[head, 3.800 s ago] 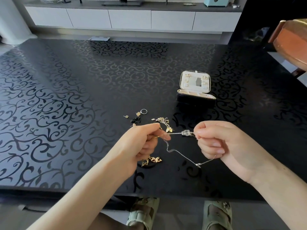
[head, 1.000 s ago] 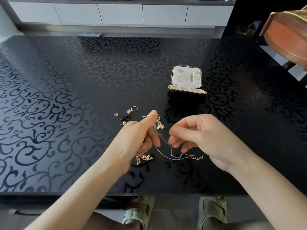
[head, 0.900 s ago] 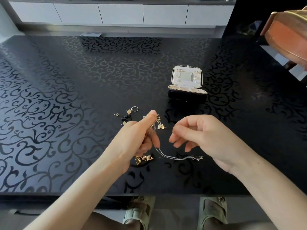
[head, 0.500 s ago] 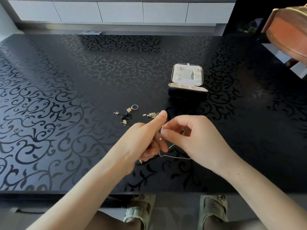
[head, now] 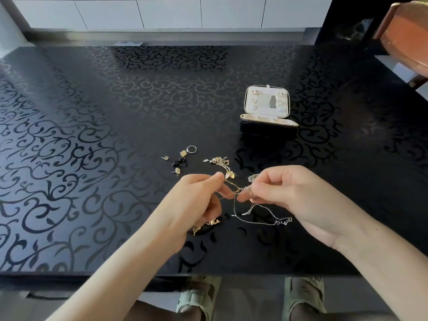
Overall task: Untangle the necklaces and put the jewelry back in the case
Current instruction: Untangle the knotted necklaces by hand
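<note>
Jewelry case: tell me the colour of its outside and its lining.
The jewelry case is black outside with a cream lining, seen in the head view.

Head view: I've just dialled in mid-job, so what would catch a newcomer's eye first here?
First, the two hands, left hand and right hand, pinching a tangle of gold and silver chains at centre, a silver necklace trailing onto the black scroll-patterned table. Next, the open jewelry case stands beyond the right hand, lid up. Loose small pieces, including a ring, lie beyond the left hand.
</note>
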A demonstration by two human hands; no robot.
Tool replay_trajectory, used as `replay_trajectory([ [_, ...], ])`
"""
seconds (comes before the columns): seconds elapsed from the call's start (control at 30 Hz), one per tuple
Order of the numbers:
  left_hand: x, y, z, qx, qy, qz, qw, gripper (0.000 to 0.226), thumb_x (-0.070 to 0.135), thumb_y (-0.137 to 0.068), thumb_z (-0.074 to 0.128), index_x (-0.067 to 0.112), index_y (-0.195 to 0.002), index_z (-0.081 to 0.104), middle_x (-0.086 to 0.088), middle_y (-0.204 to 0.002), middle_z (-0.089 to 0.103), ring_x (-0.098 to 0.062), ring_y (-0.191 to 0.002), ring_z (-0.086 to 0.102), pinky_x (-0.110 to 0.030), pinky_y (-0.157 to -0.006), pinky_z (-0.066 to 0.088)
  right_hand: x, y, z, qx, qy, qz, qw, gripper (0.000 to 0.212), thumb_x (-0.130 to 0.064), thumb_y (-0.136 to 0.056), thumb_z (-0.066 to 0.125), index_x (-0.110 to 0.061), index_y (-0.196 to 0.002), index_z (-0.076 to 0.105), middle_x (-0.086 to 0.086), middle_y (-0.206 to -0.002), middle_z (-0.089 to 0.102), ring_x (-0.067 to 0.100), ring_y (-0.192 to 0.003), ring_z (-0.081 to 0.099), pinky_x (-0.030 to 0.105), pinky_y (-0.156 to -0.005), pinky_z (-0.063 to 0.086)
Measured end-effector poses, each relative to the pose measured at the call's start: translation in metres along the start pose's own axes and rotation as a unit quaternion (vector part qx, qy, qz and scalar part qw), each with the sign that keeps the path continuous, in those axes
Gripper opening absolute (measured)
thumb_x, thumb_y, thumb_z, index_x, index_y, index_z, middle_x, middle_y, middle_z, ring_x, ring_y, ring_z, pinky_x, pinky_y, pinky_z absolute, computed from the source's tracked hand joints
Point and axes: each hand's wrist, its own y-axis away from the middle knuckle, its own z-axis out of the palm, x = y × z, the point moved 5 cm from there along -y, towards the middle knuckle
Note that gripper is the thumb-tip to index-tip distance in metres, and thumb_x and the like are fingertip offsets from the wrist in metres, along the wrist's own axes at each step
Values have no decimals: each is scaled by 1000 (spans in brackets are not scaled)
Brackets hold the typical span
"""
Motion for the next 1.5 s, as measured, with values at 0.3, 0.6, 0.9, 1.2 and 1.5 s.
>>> replay_trajectory([
  [0.3,-3,2,-1,-68,136,-19,988,42,37,-93,44,14,-65,67,0,-38,23,-15,-43,15,-33,-53,9,7,-4,10,-64,-79,52,993,26,-31,-88,54,-8,-78,60,-1,-51,29,14,-51,34,24,-55,36],
  [0.6,1,-1,-1,-51,128,-25,990,52,41,-92,44,14,-52,64,0,-39,20,-15,-43,14,-33,-54,10,-5,-9,8,-38,16,-2,999,10,-21,-84,64,-20,-85,74,0,-53,39,8,-49,28,17,-50,26],
  [0.9,10,-11,-13,-4,129,-41,991,22,16,-92,48,8,-76,61,-5,-54,59,-15,-44,45,-15,-36,27,-14,-13,0,3,14,11,1000,18,-20,-83,60,-11,-68,64,0,-49,47,7,-49,35,20,-55,30],
  [1.2,10,-20,-34,40,95,-38,994,33,25,-97,47,9,-73,63,-6,-79,68,-17,-69,65,-25,-61,54,-16,-23,-21,55,-65,-17,996,19,-16,-63,49,-17,-47,59,8,-84,69,12,-78,59,25,-71,48],
  [1.5,0,-26,-37,18,118,-90,989,38,30,-99,42,6,-79,63,-11,-76,70,-24,-69,68,-24,-51,51,-16,-23,-7,-3,-172,12,985,25,3,-84,40,-3,-62,50,21,-76,68,33,-71,68,31,-59,55],
])
